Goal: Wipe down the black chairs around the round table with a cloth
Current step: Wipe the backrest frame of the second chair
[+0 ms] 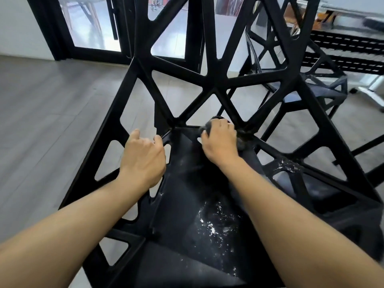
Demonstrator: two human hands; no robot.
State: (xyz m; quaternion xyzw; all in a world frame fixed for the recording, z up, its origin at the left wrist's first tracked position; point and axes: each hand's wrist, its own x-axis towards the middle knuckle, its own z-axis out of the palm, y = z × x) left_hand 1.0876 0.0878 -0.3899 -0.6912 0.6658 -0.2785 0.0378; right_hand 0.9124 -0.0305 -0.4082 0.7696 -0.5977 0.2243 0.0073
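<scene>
Right hand (220, 140) clamped on a dark bunched cloth (207, 125), pressed at frame centre where seat meets back of the black openwork plastic chair (207, 80). Left hand (143, 159) hooked loosely over a strut, steadying. Best to press firmly into joints, then sweep down toward the white speckled residue (216, 221) at lower centre.

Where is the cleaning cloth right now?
The dark cloth is bunched under the right hand, pressed where the black chair's seat meets its backrest, centre-right of view.
</scene>
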